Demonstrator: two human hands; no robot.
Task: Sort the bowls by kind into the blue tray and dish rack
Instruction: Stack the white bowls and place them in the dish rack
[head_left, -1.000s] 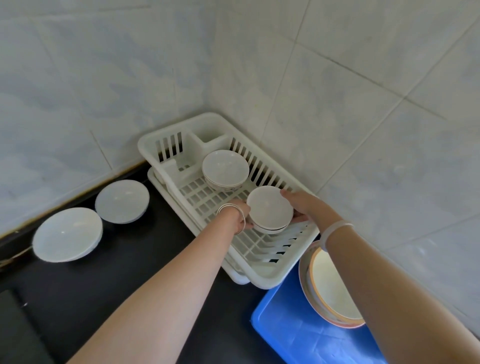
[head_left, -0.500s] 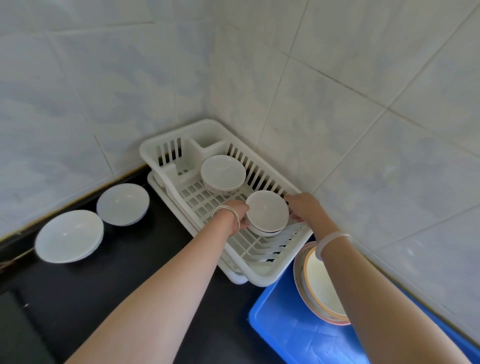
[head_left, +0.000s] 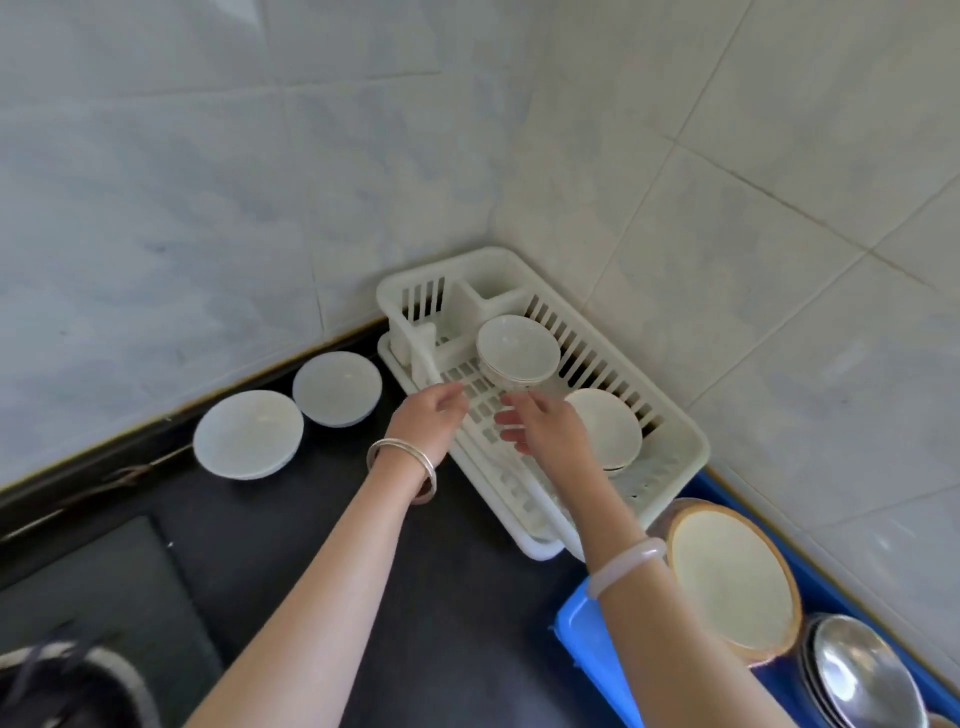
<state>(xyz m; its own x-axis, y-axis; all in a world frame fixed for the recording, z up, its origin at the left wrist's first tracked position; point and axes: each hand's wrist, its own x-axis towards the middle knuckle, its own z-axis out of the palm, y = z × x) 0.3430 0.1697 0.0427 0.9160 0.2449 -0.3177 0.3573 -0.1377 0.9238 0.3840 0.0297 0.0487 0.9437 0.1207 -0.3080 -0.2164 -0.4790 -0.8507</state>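
Note:
A white dish rack (head_left: 680, 462) stands in the tiled corner. Inside it sit two stacks of small white bowls, a far stack (head_left: 518, 351) and a near stack (head_left: 608, 434). My left hand (head_left: 431, 421) hovers over the rack's left rim, fingers loosely curled, holding nothing. My right hand (head_left: 540, 428) hangs over the rack's grid beside the near stack, fingers relaxed and empty. A blue tray (head_left: 597, 649) at the lower right holds orange-rimmed bowls (head_left: 727, 577) and steel bowls (head_left: 862, 675). Two wide white bowls (head_left: 248, 434) (head_left: 336, 387) rest on the black counter to the left.
The black counter (head_left: 291, 561) runs along the tiled walls, which meet behind the rack. A dark sink recess (head_left: 93, 597) lies at the lower left, with a grey object (head_left: 62, 686) at the bottom corner.
Both hands let go of the near stack of small bowls and drew back toward the left. The stack now sits in the rack on its own. The view shifted, bringing steel bowls into sight.

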